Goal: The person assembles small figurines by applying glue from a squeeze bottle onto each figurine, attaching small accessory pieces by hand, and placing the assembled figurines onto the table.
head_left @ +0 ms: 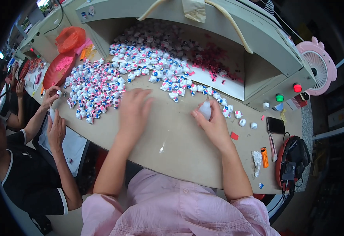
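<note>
Pale pink shirt [160, 208] (1 round button [185, 190] visible), 2 loose sleeves [99, 212], bare left hand [134, 112], bare right hand [215, 125]

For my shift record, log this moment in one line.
left hand: blurred, near figurines; right hand: holds bottle; figurines: heaped on table

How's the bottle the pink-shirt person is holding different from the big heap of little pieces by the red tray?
The bottle is one pale thing; the heap is many small pieces with white, pink and blue patches. The bottle is held in the right grip, while the heap lies loose on the table. Both look whitish in places.
</note>
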